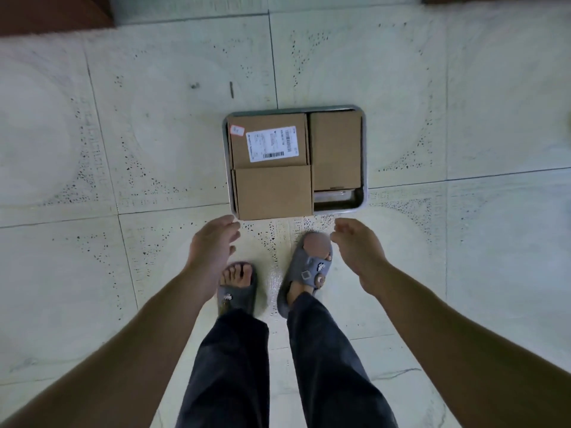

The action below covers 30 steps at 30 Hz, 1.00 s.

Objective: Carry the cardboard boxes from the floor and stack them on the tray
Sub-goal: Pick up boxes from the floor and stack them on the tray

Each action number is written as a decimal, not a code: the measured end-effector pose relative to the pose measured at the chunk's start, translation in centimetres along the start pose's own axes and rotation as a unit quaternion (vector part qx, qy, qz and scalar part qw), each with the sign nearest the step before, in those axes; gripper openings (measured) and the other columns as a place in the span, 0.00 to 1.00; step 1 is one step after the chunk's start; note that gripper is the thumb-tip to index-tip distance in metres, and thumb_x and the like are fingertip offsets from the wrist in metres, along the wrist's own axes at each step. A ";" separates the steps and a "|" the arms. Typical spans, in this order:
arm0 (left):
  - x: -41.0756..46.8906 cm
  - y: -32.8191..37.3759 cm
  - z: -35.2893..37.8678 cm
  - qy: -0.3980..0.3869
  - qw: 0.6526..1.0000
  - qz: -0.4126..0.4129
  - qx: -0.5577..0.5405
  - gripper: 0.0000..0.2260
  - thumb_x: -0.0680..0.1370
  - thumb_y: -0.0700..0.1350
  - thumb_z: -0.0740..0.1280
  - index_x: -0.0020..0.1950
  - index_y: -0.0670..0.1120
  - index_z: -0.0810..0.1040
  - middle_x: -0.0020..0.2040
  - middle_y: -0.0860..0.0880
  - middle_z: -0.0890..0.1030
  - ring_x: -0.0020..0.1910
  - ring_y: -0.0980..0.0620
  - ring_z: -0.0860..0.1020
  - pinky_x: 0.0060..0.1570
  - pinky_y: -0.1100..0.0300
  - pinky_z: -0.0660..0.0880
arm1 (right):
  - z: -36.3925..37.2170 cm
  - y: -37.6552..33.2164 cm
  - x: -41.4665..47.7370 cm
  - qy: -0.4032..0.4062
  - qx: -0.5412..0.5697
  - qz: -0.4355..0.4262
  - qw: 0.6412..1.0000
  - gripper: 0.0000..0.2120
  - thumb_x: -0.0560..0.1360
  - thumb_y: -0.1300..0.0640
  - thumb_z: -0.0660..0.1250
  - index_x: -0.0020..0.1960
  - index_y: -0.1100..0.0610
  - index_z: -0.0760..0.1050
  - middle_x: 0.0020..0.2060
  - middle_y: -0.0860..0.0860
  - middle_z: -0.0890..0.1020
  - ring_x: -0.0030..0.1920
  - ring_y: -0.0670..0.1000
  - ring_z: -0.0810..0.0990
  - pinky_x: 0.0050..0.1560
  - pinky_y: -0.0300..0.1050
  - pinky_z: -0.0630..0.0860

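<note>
Bare forearms (139,335) reached down, left hand (213,245) and right hand (358,251) both loose-fingered and empty just short of the tray (365,193), where three cardboard boxes (273,193) sat side by side, seemingly light, stiff and best gripped by opposite side walls.

On floor (123,149), tray (365,156) lies just beyond both hands: L hand (213,245) by its near-left corner, R hand (358,245) by near-right, neither touching. In tray, 3 boxes — near box (273,193) just ahead of L hand, far box (268,140) behind it, third box (336,149) beyond R hand. R slipper (306,273) sits btw hands.
</note>
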<state>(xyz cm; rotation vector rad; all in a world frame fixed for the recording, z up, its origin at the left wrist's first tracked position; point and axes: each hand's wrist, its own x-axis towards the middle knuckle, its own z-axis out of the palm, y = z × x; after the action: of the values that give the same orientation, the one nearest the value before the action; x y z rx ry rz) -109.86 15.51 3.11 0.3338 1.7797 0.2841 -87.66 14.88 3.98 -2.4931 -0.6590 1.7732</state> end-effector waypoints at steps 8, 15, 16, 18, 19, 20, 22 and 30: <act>-12.2 7.1 -1.8 -0.041 0.989 0.113 0.081 0.12 0.80 0.43 0.62 0.62 0.47 0.78 0.54 0.47 0.81 0.56 0.47 0.78 0.63 0.45 0.72 | -4.7 -1.9 -14.7 0.045 0.039 -0.049 0.997 0.19 0.79 0.58 0.61 0.70 0.51 0.70 0.64 0.46 0.76 0.40 0.39 0.72 0.33 0.33 0.66; -26.7 10.5 -3.9 -0.119 0.967 0.177 0.140 0.07 0.81 0.44 0.61 0.48 0.53 0.78 0.51 0.48 0.82 0.55 0.46 0.79 0.61 0.47 0.73 | -8.5 -1.3 -30.5 0.104 0.125 -0.097 0.982 0.19 0.79 0.59 0.61 0.69 0.50 0.71 0.63 0.46 0.77 0.43 0.38 0.73 0.36 0.33 0.68; -28.5 10.8 -3.9 -0.130 0.964 0.181 0.144 0.07 0.81 0.44 0.61 0.48 0.52 0.79 0.51 0.47 0.82 0.55 0.46 0.79 0.59 0.48 0.73 | -9.0 -0.7 -32.5 0.110 0.146 -0.098 0.978 0.19 0.79 0.59 0.61 0.69 0.50 0.71 0.63 0.46 0.77 0.44 0.40 0.74 0.37 0.33 0.69; -31.1 11.2 -3.4 -0.147 0.961 0.185 0.141 0.07 0.81 0.43 0.62 0.49 0.49 0.80 0.52 0.47 0.83 0.55 0.45 0.79 0.55 0.52 0.74 | -9.8 0.5 -35.3 0.119 0.192 -0.091 0.970 0.18 0.79 0.59 0.63 0.68 0.51 0.73 0.62 0.47 0.77 0.47 0.44 0.77 0.40 0.37 0.73; -32.8 11.6 -2.7 -0.157 0.960 0.187 0.135 0.07 0.81 0.42 0.62 0.51 0.48 0.80 0.52 0.46 0.83 0.54 0.46 0.79 0.52 0.55 0.74 | -10.5 1.3 -36.8 0.130 0.218 -0.085 0.963 0.17 0.78 0.59 0.64 0.67 0.52 0.74 0.61 0.47 0.78 0.51 0.47 0.78 0.45 0.39 0.76; -34.1 11.9 -2.0 -0.166 0.960 0.187 0.126 0.08 0.81 0.41 0.61 0.54 0.46 0.80 0.52 0.46 0.82 0.53 0.48 0.80 0.49 0.58 0.73 | -11.1 2.1 -37.8 0.139 0.238 -0.078 0.958 0.17 0.78 0.59 0.65 0.66 0.53 0.74 0.61 0.48 0.79 0.54 0.50 0.79 0.52 0.43 0.77; -37.3 12.3 0.0 -0.200 0.950 0.198 0.137 0.10 0.81 0.41 0.61 0.58 0.44 0.79 0.52 0.46 0.82 0.52 0.50 0.80 0.46 0.60 0.73 | -12.8 4.1 -40.0 0.157 0.275 -0.070 0.946 0.17 0.77 0.59 0.66 0.66 0.54 0.75 0.61 0.49 0.79 0.56 0.51 0.79 0.57 0.45 0.77; -48.5 12.4 12.3 -0.296 0.899 0.244 0.215 0.09 0.81 0.41 0.61 0.59 0.46 0.77 0.54 0.49 0.82 0.50 0.54 0.79 0.49 0.59 0.73 | -23.6 13.6 -45.7 0.225 0.361 -0.081 0.902 0.18 0.78 0.56 0.65 0.68 0.53 0.73 0.62 0.49 0.77 0.60 0.51 0.76 0.65 0.51 0.74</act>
<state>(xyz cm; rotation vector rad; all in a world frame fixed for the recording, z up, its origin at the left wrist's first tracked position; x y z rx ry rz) -86.42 9.11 48.61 1.0733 1.1157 0.1123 -74.12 -7.79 50.16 -2.1043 -0.1230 1.0368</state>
